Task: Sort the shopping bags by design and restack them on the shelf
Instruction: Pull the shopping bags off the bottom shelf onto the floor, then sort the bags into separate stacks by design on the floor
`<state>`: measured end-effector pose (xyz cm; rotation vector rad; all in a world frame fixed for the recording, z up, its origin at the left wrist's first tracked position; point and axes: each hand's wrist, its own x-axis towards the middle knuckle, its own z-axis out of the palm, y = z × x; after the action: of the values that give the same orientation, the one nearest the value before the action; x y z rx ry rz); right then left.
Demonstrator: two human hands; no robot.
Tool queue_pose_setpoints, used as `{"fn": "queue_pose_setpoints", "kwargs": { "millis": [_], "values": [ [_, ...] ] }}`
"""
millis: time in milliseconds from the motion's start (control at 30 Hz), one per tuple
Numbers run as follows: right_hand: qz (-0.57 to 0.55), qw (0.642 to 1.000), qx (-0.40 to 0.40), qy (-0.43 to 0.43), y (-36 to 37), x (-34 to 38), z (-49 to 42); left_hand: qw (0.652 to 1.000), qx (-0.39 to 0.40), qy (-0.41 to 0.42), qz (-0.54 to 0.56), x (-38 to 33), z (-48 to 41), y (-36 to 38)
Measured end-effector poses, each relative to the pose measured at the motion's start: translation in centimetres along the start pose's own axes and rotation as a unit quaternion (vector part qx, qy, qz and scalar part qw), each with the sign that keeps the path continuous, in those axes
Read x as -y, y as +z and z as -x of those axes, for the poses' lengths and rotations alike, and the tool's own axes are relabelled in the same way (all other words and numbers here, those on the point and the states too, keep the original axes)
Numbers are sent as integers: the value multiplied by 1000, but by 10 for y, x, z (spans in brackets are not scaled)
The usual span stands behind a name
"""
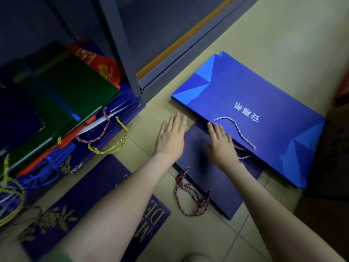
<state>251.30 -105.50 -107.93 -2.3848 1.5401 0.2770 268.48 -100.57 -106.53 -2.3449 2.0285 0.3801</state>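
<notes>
A large bright blue shopping bag (264,114) with white characters and a grey cord handle lies flat on the floor tiles. Partly under it lies a dark navy bag (200,167) with a braided multicolour handle (190,195). My left hand (171,137) is flat with straight fingers over the navy bag's left corner and the floor. My right hand (221,143) lies flat on the navy bag at the blue bag's edge. Another navy bag with gold print (90,197) lies at lower left. A mixed stack of green, red and blue bags (75,103) sits on the bottom shelf.
A grey metal shelf upright (122,53) stands between the stack and the floor bags. A dark wall base with an orange strip (185,35) runs behind. Dark objects sit at the right edge (336,148). Yellow and braided handles (113,140) hang from the stack.
</notes>
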Motion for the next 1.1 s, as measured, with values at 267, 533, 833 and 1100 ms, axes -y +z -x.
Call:
{"fn": "queue_pose_setpoints", "kwargs": {
  "millis": [267,533,833,1100],
  "values": [
    [-121,984,79,-108,-51,166,62,990,53,-117,50,69,105,-62],
    [-124,969,135,-168,-98,237,120,965,43,-243,89,92,222,-119],
    [-74,947,184,-252,-109,294,200,942,-2,-334,36,126,352,-142],
    [10,926,175,-333,-96,360,243,903,3,-428,25,180,435,-138]
  ]
}}
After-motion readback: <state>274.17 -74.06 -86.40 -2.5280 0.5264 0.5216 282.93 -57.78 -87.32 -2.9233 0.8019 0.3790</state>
